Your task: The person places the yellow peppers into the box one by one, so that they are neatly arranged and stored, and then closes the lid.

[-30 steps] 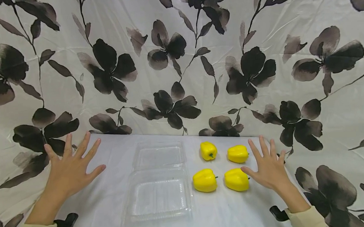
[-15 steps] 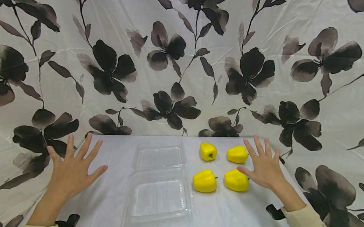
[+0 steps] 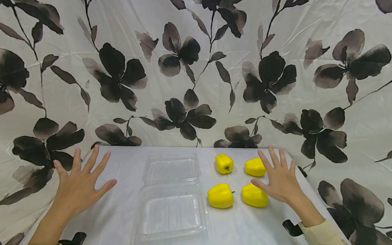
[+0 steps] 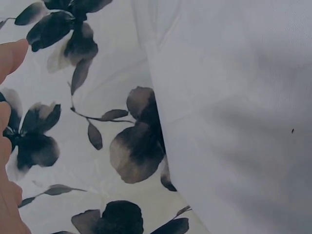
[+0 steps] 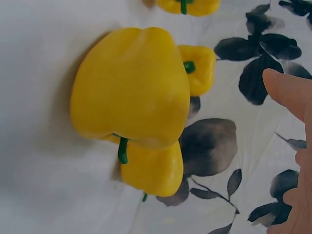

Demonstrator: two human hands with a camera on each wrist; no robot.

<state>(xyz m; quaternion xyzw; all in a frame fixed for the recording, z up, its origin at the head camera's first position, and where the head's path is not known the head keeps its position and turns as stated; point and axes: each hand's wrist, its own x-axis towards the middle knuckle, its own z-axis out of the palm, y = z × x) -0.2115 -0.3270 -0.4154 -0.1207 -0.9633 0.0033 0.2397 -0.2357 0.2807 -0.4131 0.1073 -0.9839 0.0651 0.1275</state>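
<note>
Several yellow bell peppers lie on the white-covered table. One (image 3: 220, 196) is at the near left, another (image 3: 224, 163) behind it with its green stem facing me. Over the near right pepper (image 3: 254, 196) and the far right pepper (image 3: 254, 167) my right hand (image 3: 280, 182) is spread, overlapping both in the head view and holding nothing. A big pepper (image 5: 131, 87) fills the middle of the right wrist view, apart from the thumb (image 5: 287, 92). To the left, a clear plastic clamshell box (image 3: 169, 181) lies unfolded. My left hand (image 3: 76, 191) hovers left of it, fingers spread, nothing held.
White cloth (image 3: 115, 219) covers the table, whose back edge meets a hanging curtain (image 3: 194, 65) with dark flowers. Black straps or mounts (image 3: 73, 242) show at both wrists, next to cream sleeves.
My right hand has drifted left, now covering more of the two right-hand peppers. The left hand has shifted very slightly right. The peppers and the plastic box stay put.
</note>
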